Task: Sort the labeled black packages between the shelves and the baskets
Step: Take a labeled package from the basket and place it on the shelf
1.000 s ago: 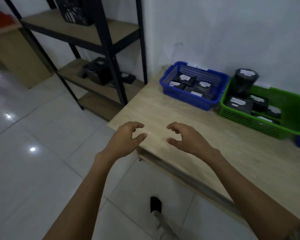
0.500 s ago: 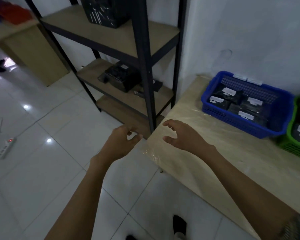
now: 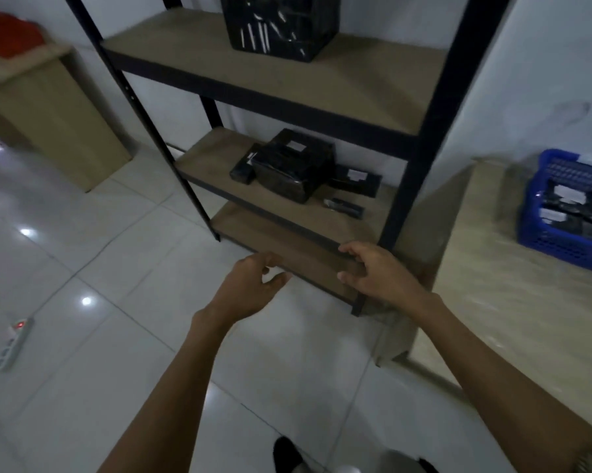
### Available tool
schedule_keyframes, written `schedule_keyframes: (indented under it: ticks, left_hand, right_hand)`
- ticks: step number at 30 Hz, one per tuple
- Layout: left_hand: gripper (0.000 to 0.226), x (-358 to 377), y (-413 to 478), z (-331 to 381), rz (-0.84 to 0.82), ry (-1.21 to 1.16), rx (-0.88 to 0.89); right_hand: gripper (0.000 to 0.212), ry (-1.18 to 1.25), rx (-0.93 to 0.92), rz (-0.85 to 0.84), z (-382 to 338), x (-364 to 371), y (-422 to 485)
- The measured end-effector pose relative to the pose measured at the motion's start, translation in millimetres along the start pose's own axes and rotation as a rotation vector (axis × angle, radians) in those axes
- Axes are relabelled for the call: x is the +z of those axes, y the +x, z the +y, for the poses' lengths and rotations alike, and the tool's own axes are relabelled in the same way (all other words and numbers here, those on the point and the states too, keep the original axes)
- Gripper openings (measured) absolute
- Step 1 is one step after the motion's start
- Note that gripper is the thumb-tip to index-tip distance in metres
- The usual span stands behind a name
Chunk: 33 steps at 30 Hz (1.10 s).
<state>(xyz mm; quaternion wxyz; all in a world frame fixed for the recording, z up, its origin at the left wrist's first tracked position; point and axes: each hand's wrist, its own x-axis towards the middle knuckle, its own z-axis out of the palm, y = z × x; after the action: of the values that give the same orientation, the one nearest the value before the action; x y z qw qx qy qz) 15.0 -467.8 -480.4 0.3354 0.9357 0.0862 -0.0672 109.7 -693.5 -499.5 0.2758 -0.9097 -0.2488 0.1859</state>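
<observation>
Left hand (image 3: 250, 288) and right hand (image 3: 381, 276) have moved from table (image 3: 492, 268) to rack (image 3: 436, 114). Both hover empty, loosely curled, before its bottom shelf (image 3: 253, 230).

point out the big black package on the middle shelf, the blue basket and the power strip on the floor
big black package (image 3: 292, 169): head view, top face
blue basket (image 3: 557, 245): head view, front wall
power strip (image 3: 13, 341): head view, middle of body

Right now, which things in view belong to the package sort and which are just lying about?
Job: shelf rack; big black package and flat black package on its middle shelf; blue basket holding labeled packages; left hand and right hand, both empty.
Lying about: power strip on the floor; red item on the side cabinet; black crate on the upper shelf.
</observation>
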Motion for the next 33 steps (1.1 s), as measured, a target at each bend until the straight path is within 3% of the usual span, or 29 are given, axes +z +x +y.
schedule_keyframes:
  ticks: [8, 20, 25, 30, 33]
  left_hand:
    - [0.039, -88.7, 72.1, -87.1, -0.070, 0.027, 0.029]
    - [0.042, -145.4, 197.1, -230.8, -0.199, 0.000, -0.044]
    - [0.037, -136.0, 276.7, -286.7, -0.324, -0.009, 0.091]
    - [0.020, -118.6, 397.8, -332.4, -0.388, 0.169, 0.328]
    - [0.037, -107.6, 464.4, -341.6, -0.343, 0.347, 0.456]
  right_hand:
    - [0.050, 0.091, 0.072, 0.008, -77.8, 42.7, 98.7]
    - [0.054, 0.078, 0.262, -0.094, -126.1, 113.2, 277.7]
    - [0.056, 0.081, 0.353, -0.039, -121.9, 153.3, 347.8]
    - [0.055, 0.038, 0.384, 0.030, -103.2, 200.6, 428.0]
    - [0.068, -0.032, 0.413, 0.052, -87.2, 228.9, 470.2]
